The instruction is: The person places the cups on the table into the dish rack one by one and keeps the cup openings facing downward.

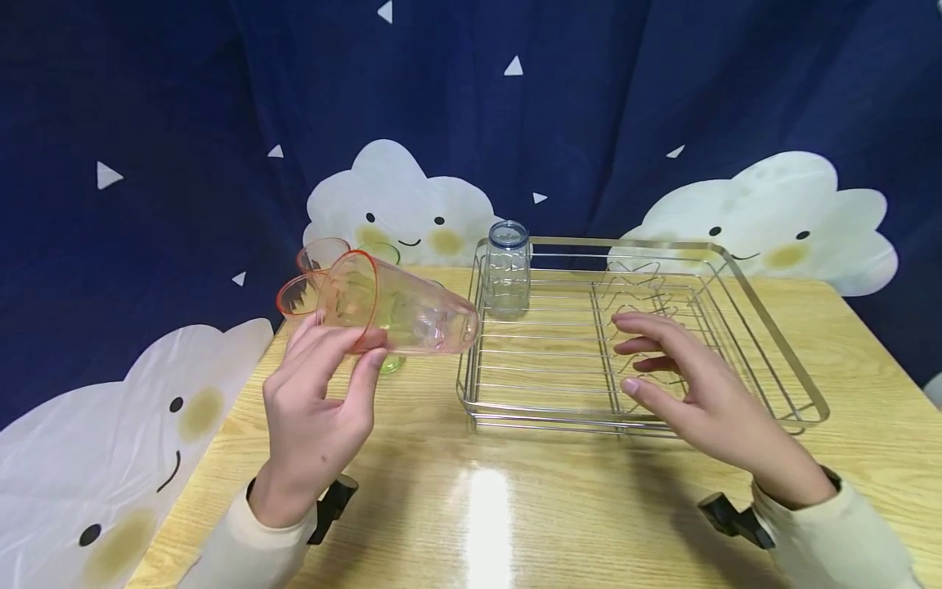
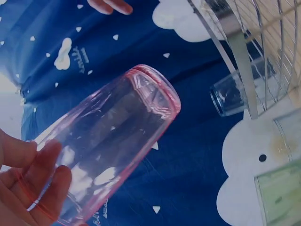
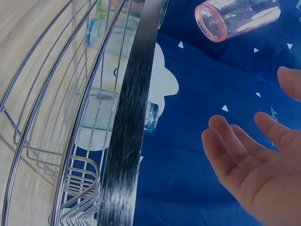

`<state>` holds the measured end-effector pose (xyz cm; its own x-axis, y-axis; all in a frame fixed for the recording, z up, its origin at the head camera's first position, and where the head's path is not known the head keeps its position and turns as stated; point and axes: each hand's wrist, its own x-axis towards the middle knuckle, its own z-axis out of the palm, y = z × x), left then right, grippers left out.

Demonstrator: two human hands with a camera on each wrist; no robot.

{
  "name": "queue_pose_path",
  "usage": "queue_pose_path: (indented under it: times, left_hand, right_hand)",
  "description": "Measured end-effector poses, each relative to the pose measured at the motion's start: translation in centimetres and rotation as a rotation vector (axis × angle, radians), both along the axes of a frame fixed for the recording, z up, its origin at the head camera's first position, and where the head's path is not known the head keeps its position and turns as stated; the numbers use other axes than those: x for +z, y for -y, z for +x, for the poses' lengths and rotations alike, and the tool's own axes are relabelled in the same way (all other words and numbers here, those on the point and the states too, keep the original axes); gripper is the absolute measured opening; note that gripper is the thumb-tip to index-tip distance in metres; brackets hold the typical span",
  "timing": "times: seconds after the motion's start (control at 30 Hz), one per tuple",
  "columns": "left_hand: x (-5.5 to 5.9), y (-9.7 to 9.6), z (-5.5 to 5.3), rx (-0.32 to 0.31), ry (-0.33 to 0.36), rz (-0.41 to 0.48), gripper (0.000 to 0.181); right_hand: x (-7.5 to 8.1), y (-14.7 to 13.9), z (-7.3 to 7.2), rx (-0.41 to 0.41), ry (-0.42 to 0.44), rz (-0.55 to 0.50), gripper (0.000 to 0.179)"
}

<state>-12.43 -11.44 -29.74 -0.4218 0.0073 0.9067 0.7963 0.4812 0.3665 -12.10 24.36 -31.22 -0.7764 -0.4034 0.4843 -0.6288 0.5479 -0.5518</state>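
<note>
Left hand: your left hand (image 1: 316,409) pinches the pink glass (image 1: 419,315) near its rim.
Pink glass: tilted above the table (image 1: 412,491), its rim toward the table's left edge, its base toward the left edge of the rack (image 1: 773,327).
Right hand: your right hand (image 1: 684,384) has thumb and fingers loosely parted, over the rack's right half.
Blue glass (image 1: 509,282): in the rack's far-left corner.
Beyond your left hand: two orange glasses (image 1: 300,294) and a green glass (image 2: 284,195), toward the table's left edge.
</note>
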Motion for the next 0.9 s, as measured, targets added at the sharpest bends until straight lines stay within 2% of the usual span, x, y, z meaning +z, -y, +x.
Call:
queue_pose_path:
  times: [0.23,0.4,0.63,0.8,0.9]
  left_hand:
    - [-0.2,-1.2,0.3,-0.106,-0.062,-0.016,0.025]
    - [-0.4,-1.9,0.4,-0.158,-0.087,-0.043,0.022]
    - [-0.3,-3.4,0.5,-0.224,-0.123,-0.035,0.019]
    - [-0.5,-4.6,0.7,-0.287,-0.138,-0.029,0.016]
    - [-0.7,-5.1,0.9,-0.322,-0.134,-0.039,0.014]
  right_hand:
    - [-0.1,0.4,-0.1,0.024,0.003,-0.022,0.07]
    - [-0.2,0.7,-0.2,0.053,0.008,-0.032,0.068]
    - [-0.3,1.0,-0.1,0.05,0.026,-0.031,0.068]
    - [-0.6,1.4,0.0,0.128,0.086,-0.048,0.077]
    - [-0.7,1.6,0.1,0.174,0.089,-0.059,0.083]
